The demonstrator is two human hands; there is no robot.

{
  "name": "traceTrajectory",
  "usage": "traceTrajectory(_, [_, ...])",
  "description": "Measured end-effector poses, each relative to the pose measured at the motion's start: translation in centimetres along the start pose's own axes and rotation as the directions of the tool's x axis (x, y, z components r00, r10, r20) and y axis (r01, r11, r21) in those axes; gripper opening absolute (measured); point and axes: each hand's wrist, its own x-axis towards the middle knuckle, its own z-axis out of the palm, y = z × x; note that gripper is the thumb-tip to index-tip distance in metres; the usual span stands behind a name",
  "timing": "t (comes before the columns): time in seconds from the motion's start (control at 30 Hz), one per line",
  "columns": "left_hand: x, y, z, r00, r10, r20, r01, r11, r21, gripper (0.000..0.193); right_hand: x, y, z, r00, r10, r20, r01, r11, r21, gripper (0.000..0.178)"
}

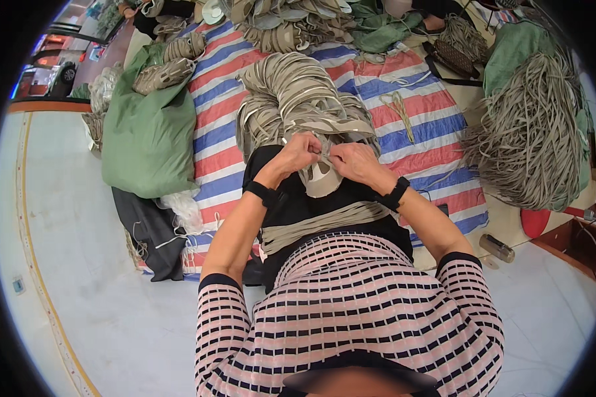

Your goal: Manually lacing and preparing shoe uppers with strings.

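Observation:
A beige-and-white shoe upper (pixel 320 180) lies over my black-clad lap, its rounded end toward me. My left hand (pixel 302 151) is closed in a pinch on the upper's middle opening. Close beside it, my right hand (pixel 356 162) also has its fingertips pinched together at the upper; what sits between them is too small to make out. Just beyond my hands, a long curved stack of matching shoe uppers (pixel 291 79) leans away from me. Across my lap, nearer my waist, lies a flat bunch of beige shoelaces (pixel 324 225).
A striped tarp (pixel 222 109) covers the floor ahead. To the left stands a full green sack (pixel 149 145) with uppers on top. A large heap of shoelaces (pixel 530 135) hangs at right, near a bottle (pixel 496 248). More uppers (pixel 281 33) and another person's hand are at the far side.

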Motion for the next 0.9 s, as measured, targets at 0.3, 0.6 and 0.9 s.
traceTrajectory(0.3, [0.2, -0.9, 0.0, 0.994, 0.111, 0.000, -0.111, 0.993, 0.032, 0.019, 0.3, -0.6, 1.3, 0.992, 0.126, -0.033, -0.126, 0.992, -0.006, 0.020])
traceTrajectory(0.6, [1.5, -2.7, 1.0, 0.993, 0.107, -0.057, -0.109, 0.994, -0.030, 0.020, 1.9, 0.5, 1.3, 0.871, 0.437, 0.223, -0.487, 0.713, 0.505, 0.027])
traceTrajectory(0.9, [0.5, -2.1, 0.4, 0.980, 0.169, 0.102, -0.165, 0.985, -0.046, 0.018, 3.2, -2.6, -3.9, 0.945, -0.041, 0.323, 0.116, 0.969, -0.217, 0.049])
